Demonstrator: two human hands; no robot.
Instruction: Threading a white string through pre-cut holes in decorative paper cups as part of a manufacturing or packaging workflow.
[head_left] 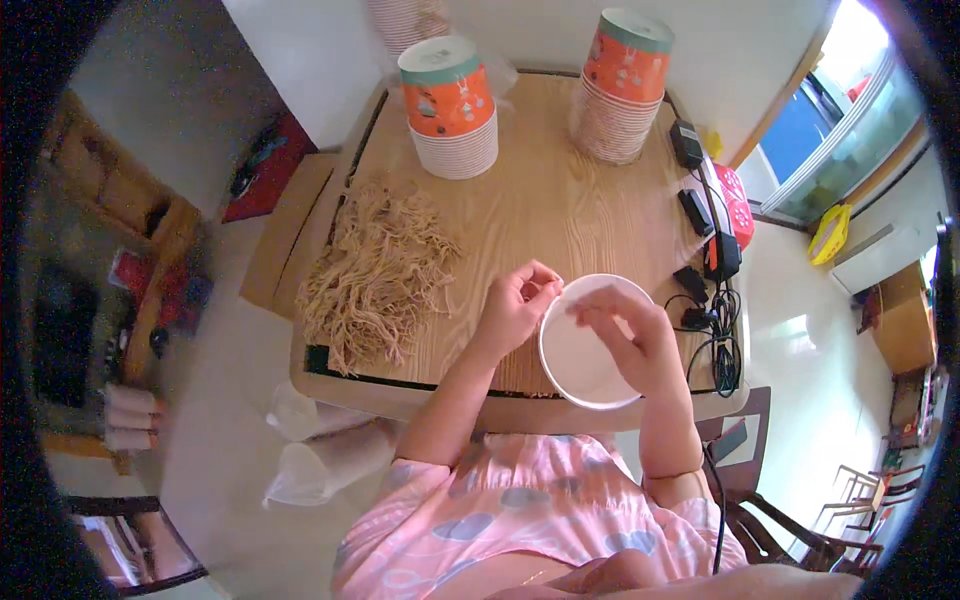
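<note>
A white paper tub (575,360) stands at the near edge of the table, its open mouth facing up. At the left side of its rim is my left hand (515,308), closed in a pinch with thumb and forefinger together. What that pinch holds is too small to make out. Over the mouth of the tub hovers my right hand (632,325), fingers bent and smeared by motion, so its grip is unclear. A loose heap of tan strings (380,275) lies on the table to the left of my hands.
Two stacks of orange-and-green paper tubs, a left stack (452,110) and a right stack (622,85), stand upside down at the far side of the wooden table (540,180). Black power adapters (722,258) and a coiled cable (722,345) line the right edge. Bagged tubs (335,460) lie below the table.
</note>
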